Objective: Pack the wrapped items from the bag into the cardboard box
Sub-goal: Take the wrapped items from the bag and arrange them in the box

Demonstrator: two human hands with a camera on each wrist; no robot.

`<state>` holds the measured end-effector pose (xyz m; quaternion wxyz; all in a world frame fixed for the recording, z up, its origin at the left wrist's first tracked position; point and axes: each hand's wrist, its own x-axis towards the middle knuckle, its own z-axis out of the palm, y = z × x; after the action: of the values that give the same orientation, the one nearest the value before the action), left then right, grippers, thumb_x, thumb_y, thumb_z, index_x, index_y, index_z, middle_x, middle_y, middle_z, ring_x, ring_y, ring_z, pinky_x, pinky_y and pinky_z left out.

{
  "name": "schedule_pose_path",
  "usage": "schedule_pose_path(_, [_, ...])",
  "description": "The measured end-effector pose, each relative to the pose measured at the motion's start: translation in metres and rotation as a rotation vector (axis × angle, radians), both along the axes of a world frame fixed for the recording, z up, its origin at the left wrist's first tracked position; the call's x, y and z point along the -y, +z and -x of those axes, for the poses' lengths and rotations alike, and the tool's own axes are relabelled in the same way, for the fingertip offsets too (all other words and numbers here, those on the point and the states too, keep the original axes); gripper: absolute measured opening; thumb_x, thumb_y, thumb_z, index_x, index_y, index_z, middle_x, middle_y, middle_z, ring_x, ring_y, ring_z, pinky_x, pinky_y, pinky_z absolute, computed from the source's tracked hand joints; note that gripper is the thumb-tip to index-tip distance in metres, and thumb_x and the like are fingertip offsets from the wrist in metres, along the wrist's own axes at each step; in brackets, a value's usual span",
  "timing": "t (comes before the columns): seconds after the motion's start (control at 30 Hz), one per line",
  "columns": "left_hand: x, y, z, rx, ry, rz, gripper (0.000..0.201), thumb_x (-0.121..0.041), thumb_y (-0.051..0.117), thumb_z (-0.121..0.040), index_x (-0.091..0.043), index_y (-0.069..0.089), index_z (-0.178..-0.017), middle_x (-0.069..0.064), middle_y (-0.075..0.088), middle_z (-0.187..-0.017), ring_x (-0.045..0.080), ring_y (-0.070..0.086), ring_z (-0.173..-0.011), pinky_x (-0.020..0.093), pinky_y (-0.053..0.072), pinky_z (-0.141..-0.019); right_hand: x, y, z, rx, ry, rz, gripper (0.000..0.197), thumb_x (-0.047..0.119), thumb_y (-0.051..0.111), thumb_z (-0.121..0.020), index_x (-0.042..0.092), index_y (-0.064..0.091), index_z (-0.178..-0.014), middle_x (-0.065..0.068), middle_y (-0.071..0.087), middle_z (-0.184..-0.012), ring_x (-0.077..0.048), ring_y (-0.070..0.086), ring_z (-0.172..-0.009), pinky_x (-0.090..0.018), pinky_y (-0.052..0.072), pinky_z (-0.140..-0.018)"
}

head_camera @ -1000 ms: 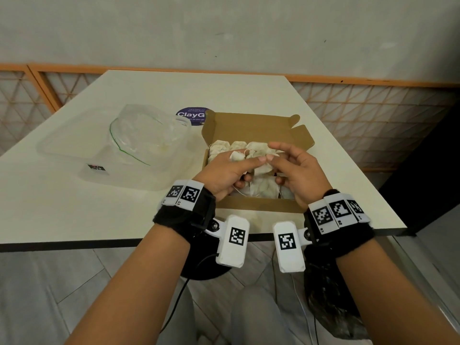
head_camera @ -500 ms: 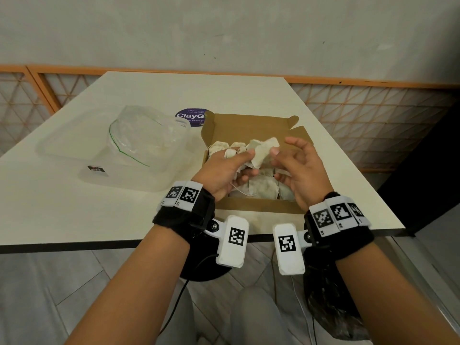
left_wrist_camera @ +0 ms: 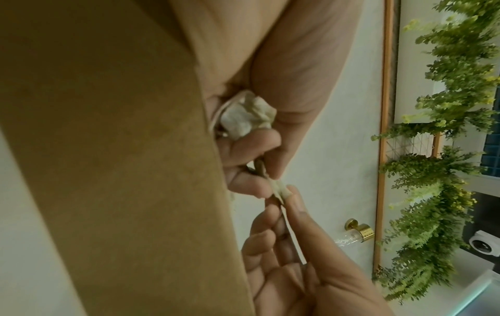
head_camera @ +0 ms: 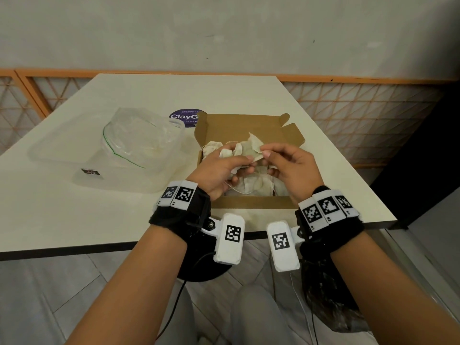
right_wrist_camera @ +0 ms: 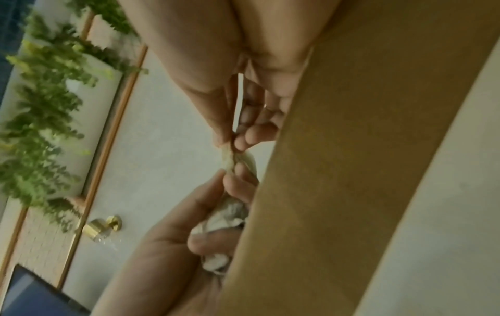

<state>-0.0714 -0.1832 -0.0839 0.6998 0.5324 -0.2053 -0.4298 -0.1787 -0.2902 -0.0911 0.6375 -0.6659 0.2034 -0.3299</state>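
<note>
1. Wrapped item (head_camera: 251, 149): off-white, crumpled and thin, held above the open cardboard box (head_camera: 249, 128) on the desk (head_camera: 99, 220).
2. Left hand (head_camera: 219, 170) pinches one end and grips more wrapped pieces.
3. Right hand (head_camera: 288, 168) pinches the other end.
4. Further pale wrapped items lie inside the box.

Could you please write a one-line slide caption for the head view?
Both hands, left hand and right hand, pinch one wrapped item above the open cardboard box.
</note>
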Motion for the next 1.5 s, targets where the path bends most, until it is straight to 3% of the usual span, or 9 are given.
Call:
schedule_pose_path(0.1, [0.000,0.000,0.000,0.008,-0.015,0.006,0.022,0.004,0.060,-0.085,-0.015,0.054,-0.092,0.005,0.067,-0.075,0.009,0.065,-0.059,0.010,0.030,-0.036,0.000,0.004,0.000,0.049,-0.019,-0.083,0.013,0.007,0.062,-0.086,0.019,0.065,-0.089,-0.001,0.061,-0.086,-0.012,0.058,-0.078,-0.024,0.049,-0.066])
schedule_pose_path(0.23, [0.000,0.000,0.002,0.034,-0.034,0.011,0.019,0.002,0.063,-0.084,-0.014,0.056,-0.090,0.004,0.066,-0.079,0.008,0.065,-0.060,0.011,0.031,-0.035,0.003,0.006,-0.001,-0.163,0.011,0.109,0.032,0.011,0.071,-0.079,0.022,0.059,-0.107,0.002,0.060,-0.102,-0.009,0.061,-0.090,-0.022,0.052,-0.079])
schedule_pose_path(0.43, [0.000,0.001,0.001,-0.043,-0.024,-0.001,0.009,-0.013,0.065,-0.085,-0.015,0.059,-0.092,0.001,0.069,-0.081,0.007,0.065,-0.062,0.009,0.031,-0.034,0.015,0.028,0.001,-0.146,-0.085,0.033,0.003,0.018,0.067,-0.085,0.016,0.069,-0.084,0.000,0.068,-0.083,-0.008,0.061,-0.075,-0.019,0.046,-0.063])
schedule_pose_path(0.7, [-0.001,0.000,-0.001,-0.082,0.038,0.003,0.022,0.000,0.064,-0.083,-0.018,0.053,-0.082,0.002,0.069,-0.077,0.010,0.066,-0.063,0.011,0.032,-0.034,0.027,0.046,0.005,-0.077,-0.045,-0.250,0.011,0.008,0.068,-0.082,0.013,0.064,-0.074,-0.001,0.068,-0.065,-0.012,0.059,-0.055,-0.019,0.048,-0.050])
schedule_pose_path(0.87, [0.001,-0.001,-0.004,-0.080,0.091,0.020,0.016,-0.002,0.063,-0.084,-0.016,0.056,-0.082,-0.001,0.069,-0.067,0.007,0.065,-0.059,0.011,0.033,-0.034,0.041,0.059,0.028,-0.535,0.035,0.315,0.002,0.014,0.068,-0.082,0.011,0.068,-0.083,0.001,0.063,-0.069,0.000,0.055,-0.053,-0.005,0.038,-0.046])
schedule_pose_path(1.03, [0.002,-0.003,-0.004,-0.084,0.100,0.023,0.015,-0.002,0.063,-0.084,-0.014,0.056,-0.086,0.000,0.068,-0.069,0.007,0.065,-0.058,0.011,0.033,-0.035,0.048,0.050,0.044,-0.713,0.239,0.382,0.005,0.012,0.071,-0.079,0.016,0.069,-0.080,0.015,0.062,-0.061,0.003,0.053,-0.057,-0.006,0.040,-0.057])
schedule_pose_path(1.17, [0.002,-0.003,-0.004,-0.087,0.106,0.020,0.016,-0.002,0.064,-0.083,-0.014,0.055,-0.087,0.001,0.068,-0.072,0.007,0.066,-0.059,0.011,0.033,-0.035,0.061,0.022,0.040,-0.707,0.069,0.447,0.011,0.017,0.074,-0.076,0.025,0.068,-0.082,0.000,0.071,-0.087,-0.014,0.064,-0.089,-0.028,0.047,-0.091])
schedule_pose_path(1.37, [0.002,-0.003,-0.004,-0.073,0.110,0.014,0.018,-0.002,0.064,-0.084,-0.014,0.053,-0.090,0.001,0.067,-0.074,0.008,0.066,-0.058,0.011,0.034,-0.035,0.054,0.022,0.044,-0.556,-0.091,0.777,0.019,0.021,0.067,-0.082,0.030,0.060,-0.098,0.012,0.062,-0.093,-0.006,0.049,-0.081,-0.016,0.037,-0.071])
schedule_pose_path(1.5, [0.002,-0.003,-0.005,-0.074,0.104,0.016,0.016,-0.002,0.064,-0.084,-0.015,0.055,-0.084,0.001,0.067,-0.074,0.007,0.066,-0.059,0.011,0.034,-0.036,0.038,0.034,0.066,-0.610,0.058,1.106,0.012,0.033,0.057,-0.089,0.032,0.069,-0.088,0.012,0.063,-0.087,-0.003,0.042,-0.089,-0.022,0.021,-0.081])
